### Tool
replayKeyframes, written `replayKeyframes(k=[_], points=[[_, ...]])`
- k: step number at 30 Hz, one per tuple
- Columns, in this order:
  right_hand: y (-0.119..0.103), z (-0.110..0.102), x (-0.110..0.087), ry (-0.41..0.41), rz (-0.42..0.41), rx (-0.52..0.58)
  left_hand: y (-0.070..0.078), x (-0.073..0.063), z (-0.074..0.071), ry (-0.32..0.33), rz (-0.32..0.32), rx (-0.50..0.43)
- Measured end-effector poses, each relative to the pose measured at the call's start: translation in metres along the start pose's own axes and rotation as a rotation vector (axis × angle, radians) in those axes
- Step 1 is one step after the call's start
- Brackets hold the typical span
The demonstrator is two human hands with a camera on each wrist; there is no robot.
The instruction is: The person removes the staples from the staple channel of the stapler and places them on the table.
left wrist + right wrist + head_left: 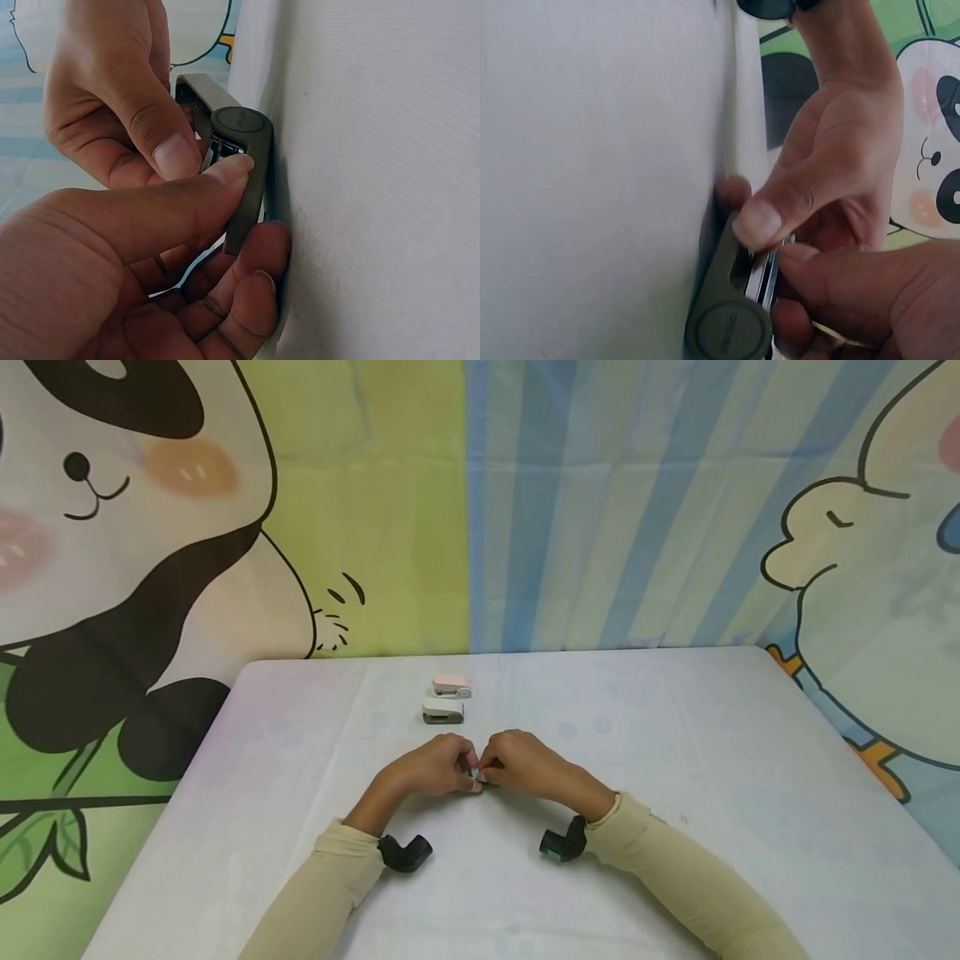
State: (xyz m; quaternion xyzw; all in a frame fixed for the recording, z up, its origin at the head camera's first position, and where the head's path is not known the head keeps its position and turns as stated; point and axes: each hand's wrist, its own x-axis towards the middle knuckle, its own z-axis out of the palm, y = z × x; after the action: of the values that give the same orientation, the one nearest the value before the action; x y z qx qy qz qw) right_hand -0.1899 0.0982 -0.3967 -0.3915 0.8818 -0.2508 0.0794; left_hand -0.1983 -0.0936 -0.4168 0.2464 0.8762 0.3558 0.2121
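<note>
Over the middle of the table, my left hand (pixel 438 766) and right hand (pixel 528 764) meet at a small dark grey-green stapler (pixel 257 172). Its two arms are spread apart at the round hinge, seen in the left wrist view. My left thumb and fingers pinch the lower arm near its free end. From the other side, my right thumb and fingers grip beside the silver metal rail (pixel 759 281), inside the opened stapler. The right fingers hide part of the rail and the upper arm; I cannot tell whether they also hold staples.
Beyond my hands stand a white-and-grey stapler (pixel 443 710) and, behind it, a pink-and-white one (pixel 452 685). A pale cloth covers the table (pixel 645 727). Black wrist cameras (pixel 405 853) sit at both cuffs. A cartoon-printed curtain (pixel 390 510) hangs behind the table's far edge.
</note>
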Motion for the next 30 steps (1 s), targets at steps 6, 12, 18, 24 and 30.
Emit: replayKeyframes(k=[6, 12, 18, 24, 30], points=[[-0.006, 0.004, 0.002, 0.015, 0.097, 0.05, -0.002, -0.001, 0.002, 0.005, 0.006, 0.003], [-0.003, 0.005, 0.002, 0.018, 0.102, 0.072, -0.004, 0.0, 0.001, 0.006, 0.026, -0.007], [-0.003, 0.005, 0.002, 0.007, 0.094, 0.08, -0.003, 0.0, -0.001, -0.002, 0.02, -0.023], [-0.001, -0.001, 0.0, 0.02, -0.042, -0.017, -0.004, 0.001, 0.0, -0.005, 0.006, -0.025], [0.0, -0.006, -0.001, 0.058, -0.203, -0.132, -0.002, 0.0, -0.001, -0.003, -0.01, -0.036]])
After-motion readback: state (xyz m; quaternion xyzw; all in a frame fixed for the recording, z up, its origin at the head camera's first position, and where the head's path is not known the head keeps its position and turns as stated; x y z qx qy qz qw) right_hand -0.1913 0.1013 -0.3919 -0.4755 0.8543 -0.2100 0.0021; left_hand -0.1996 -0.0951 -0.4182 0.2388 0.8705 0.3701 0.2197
